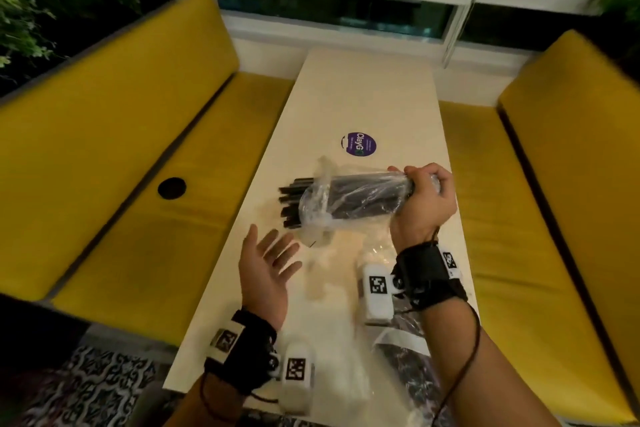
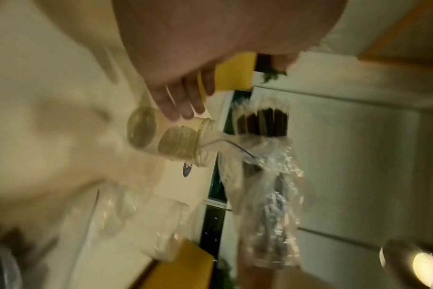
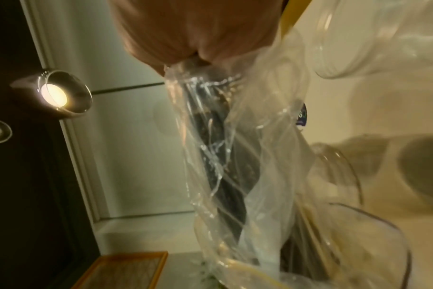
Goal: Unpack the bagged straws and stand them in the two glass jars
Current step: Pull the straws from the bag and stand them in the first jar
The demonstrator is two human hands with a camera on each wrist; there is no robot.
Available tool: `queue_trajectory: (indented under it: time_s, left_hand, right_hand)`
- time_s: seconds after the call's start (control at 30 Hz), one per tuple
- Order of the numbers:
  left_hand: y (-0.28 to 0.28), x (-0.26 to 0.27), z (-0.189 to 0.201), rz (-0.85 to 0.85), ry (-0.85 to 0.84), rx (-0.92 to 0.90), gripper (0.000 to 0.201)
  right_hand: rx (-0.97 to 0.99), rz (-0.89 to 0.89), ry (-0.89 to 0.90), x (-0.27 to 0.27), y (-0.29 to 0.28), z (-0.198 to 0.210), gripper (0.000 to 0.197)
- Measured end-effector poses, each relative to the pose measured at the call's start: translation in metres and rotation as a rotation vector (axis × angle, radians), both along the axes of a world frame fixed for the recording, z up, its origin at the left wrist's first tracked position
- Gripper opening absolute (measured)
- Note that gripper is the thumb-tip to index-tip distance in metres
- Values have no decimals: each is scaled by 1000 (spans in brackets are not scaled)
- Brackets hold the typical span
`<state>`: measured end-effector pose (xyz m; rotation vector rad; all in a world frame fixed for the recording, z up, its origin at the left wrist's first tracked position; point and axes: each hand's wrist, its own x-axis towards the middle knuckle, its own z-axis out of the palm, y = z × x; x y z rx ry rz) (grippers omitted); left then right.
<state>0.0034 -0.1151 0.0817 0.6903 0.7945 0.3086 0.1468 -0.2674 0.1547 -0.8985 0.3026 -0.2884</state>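
Observation:
My right hand (image 1: 424,191) grips the bunched closed end of a clear plastic bag (image 1: 360,199) and holds it level above the table. Black straws (image 1: 291,201) poke out of the bag's open left end. Just below and left of that opening, my left hand (image 1: 273,250) is open, palm up, and holds nothing. The left wrist view shows its fingers (image 2: 183,103) above a clear glass jar (image 2: 171,140), with the bag (image 2: 267,176) beyond it and a second, blurred jar (image 2: 146,221) nearer. In the right wrist view the bag (image 3: 223,146) hangs from my fist, with a jar (image 3: 373,39) beside it.
The narrow cream table (image 1: 363,97) carries a round purple sticker (image 1: 358,144). Another clear bag with dark contents (image 1: 398,354) lies near the front edge under my right forearm. Yellow benches run along the left (image 1: 138,149) and right (image 1: 554,166) sides.

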Motion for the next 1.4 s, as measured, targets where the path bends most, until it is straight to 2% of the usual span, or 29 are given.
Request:
queue_trajectory:
  time_s: [0.07, 0.1, 0.13, 0.2, 0.27, 0.3, 0.37, 0.43, 0.53, 0.67, 0.87, 1.07, 1.17, 1.23, 1.33, 1.4]
  left_hand:
    - [4, 14, -6, 28, 202, 388, 11]
    - [8, 25, -8, -30, 257, 601, 19]
    - [11, 36, -11, -119, 277, 786, 34]
    - [17, 62, -13, -337, 298, 1087, 80]
    - [20, 83, -15, -540, 316, 1308, 127]
    - [21, 91, -16, -612, 322, 1378, 142]
    - [24, 103, -20, -682, 289, 1391, 151]
    - [26, 109, -29, -658, 236, 1365, 141]
    - [29, 111, -36, -595, 187, 1389, 126]
    - [35, 113, -37, -566, 154, 1412, 127]
    - [45, 120, -38, -610, 170, 1515, 119]
    - [46, 125, -41, -629, 231, 1535, 98]
    - [45, 124, -42, -610, 235, 1518, 101]
    - [46, 123, -42, -596, 219, 1510, 106]
    - [44, 122, -41, -574, 168, 1495, 118]
    - [43, 121, -41, -578, 164, 1530, 117]
  right_hand:
    - [20, -67, 3, 19, -9, 5, 31]
    - [17, -103, 17, 26, -11, 7, 32]
    - [9, -141, 31, 31, -13, 6, 33]
    - [-16, -207, 54, 40, -14, 0, 34]
    - [-41, -265, 100, 45, -13, -8, 32]
    - [-40, -291, 130, 45, -11, -12, 30]
    - [-50, -333, 168, 47, -8, -18, 22]
    - [-83, -343, 170, 48, -3, -24, 19]
    - [-188, -355, 180, 50, 2, -34, 27]
    - [-338, -395, 213, 56, 4, -37, 30]
    - [-446, -298, 316, 75, 2, -33, 9]
    - [-612, -201, 390, 98, 6, -25, 12]
    - [-770, -97, 411, 110, 11, -12, 7]
    - [-865, -50, 435, 118, 15, -3, 11]
    - [-927, -50, 431, 125, 26, 8, 17]
    - [-970, -74, 393, 124, 36, 12, 18]
